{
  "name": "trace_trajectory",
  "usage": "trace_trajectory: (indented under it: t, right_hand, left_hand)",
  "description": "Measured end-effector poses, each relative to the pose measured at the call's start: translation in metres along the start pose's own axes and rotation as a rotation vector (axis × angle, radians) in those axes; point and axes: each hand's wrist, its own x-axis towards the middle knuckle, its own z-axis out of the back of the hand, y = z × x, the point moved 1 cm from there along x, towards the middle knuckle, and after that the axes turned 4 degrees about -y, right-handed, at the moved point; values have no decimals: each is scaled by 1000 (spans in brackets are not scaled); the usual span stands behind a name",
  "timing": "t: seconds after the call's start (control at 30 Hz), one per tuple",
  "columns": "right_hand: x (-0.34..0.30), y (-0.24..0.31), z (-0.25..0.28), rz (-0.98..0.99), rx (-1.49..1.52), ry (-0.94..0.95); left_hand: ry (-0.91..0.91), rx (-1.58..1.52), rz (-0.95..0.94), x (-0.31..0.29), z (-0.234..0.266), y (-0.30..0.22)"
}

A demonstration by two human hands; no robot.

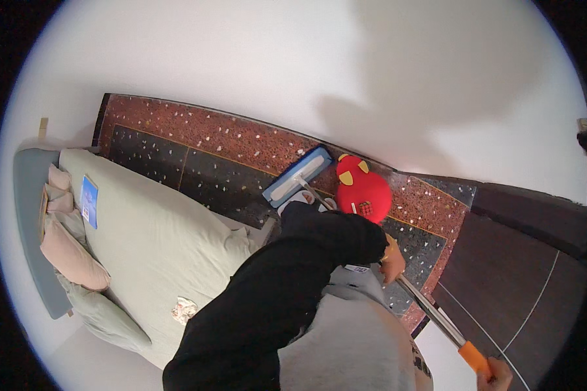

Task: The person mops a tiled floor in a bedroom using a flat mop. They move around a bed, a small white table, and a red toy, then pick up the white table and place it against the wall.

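Observation:
A flat mop rests its blue head [298,176] on the speckled floor, close to the wall. Its metal pole [428,307] runs down to the lower right, partly hidden behind my black sleeve. My left hand [391,260] is closed round the middle of that pole. At the pole's end, my right hand [496,376] grips near the orange handle [474,358], partly cut off by the picture's edge. Just right of the mop head sits a red stuffed thing [365,189] with yellow ear-like patches. Beside the mop head, pale footwear [300,199] shows, mostly covered by my arm.
To the left stands a bed [156,228] with a pale green cover, pillows [75,251] and a blue booklet [89,202]. Crumpled pale cloth or paper [184,310] lies on it. A white wall [254,58] borders the floor; dark tiles [502,274] lie at right.

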Motion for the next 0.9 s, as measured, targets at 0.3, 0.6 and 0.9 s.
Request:
trace_trajectory:
  t: [0.3, 0.6, 0.9]
  right_hand:
    - [61, 19, -52, 84, 31, 213]
    - [138, 165, -146, -182, 729, 573]
    - [187, 473, -191, 392, 640, 803]
  left_hand:
    - [-179, -211, 49, -67, -26, 56]
    - [-767, 71, 515, -305, -61, 127]
    - [-1688, 220, 1226, -554, -132, 163]
